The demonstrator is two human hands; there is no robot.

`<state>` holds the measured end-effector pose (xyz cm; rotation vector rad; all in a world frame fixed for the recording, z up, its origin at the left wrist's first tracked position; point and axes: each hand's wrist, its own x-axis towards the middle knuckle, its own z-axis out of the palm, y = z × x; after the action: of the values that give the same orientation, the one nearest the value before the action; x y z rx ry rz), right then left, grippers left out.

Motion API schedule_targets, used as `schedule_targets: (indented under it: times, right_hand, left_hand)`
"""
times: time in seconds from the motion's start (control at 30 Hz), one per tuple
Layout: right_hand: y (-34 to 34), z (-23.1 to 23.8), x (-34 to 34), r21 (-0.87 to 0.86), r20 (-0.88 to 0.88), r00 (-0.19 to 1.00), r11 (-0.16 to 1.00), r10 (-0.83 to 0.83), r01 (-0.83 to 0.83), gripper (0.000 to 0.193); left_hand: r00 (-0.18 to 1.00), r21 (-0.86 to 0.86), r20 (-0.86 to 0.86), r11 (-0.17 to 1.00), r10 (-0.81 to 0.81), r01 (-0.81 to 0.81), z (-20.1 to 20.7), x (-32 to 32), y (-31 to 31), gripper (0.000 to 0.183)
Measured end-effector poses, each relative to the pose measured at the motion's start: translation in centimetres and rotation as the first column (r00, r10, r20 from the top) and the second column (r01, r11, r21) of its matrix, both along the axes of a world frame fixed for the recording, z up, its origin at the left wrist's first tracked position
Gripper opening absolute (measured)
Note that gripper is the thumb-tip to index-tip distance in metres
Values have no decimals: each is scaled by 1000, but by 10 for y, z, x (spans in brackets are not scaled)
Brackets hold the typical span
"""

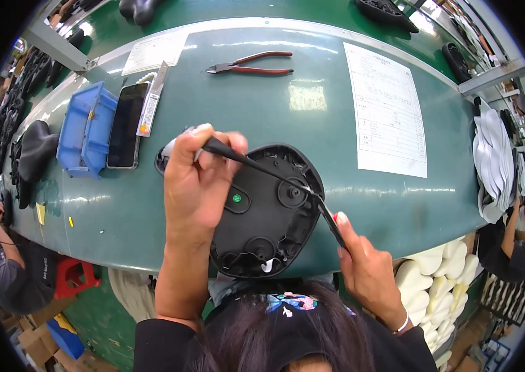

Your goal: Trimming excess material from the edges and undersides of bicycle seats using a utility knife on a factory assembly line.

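An upside-down black bicycle saddle [236,232] lies on the green table in front of me, its broad rear toward the lower right. My left hand [197,170] is closed above the saddle's left side, gripping a black strip [256,165]. The strip runs taut and narrowing to the saddle's right edge. My right hand [365,263] grips a slim dark knife-like tool [330,222], whose tip meets the strip's end at that edge. Its exact kind I cannot make out. A small white scrap [267,266] shows at the saddle's near rim.
Red-handled cutting pliers [253,64] lie at the table's far side. To the left are a blue bin [84,130], a phone [127,127] and a box-cutter-like tool [153,102]. A printed sheet [386,111] lies right. Cream saddle pads [433,285] are stacked below right.
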<state>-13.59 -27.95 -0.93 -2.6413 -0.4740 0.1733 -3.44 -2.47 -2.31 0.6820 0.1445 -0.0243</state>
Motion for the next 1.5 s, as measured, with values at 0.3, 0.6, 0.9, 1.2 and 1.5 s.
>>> schedule_targets:
  times: [0.3,0.6,0.9,1.2,1.5]
  right_hand:
    - [9,4,61,43,59,998,999,1,-4,48]
    - [16,-14,64,-21,250,964,996,94,-92,57]
    - [19,-10,68,225,267,962,974,-61,0,57]
    - [27,-3,30,-34,109,994,999,-22,26,55]
    - [20,15,84,-194,201,978,981,51,-11,47]
  left_hand:
    - [813,781,317,-353,-488,-516,7,21,-15,19]
    - [953,941,-16,318,-304,117,6,37,-20,30]
    - [980,644,-82,741,-179,190,4,36,-16,22]
    - [963,-156,244,985,117,-80,-5,46,4,27]
    - [801,783,191,-404,-568,-473,19,22,-19,8]
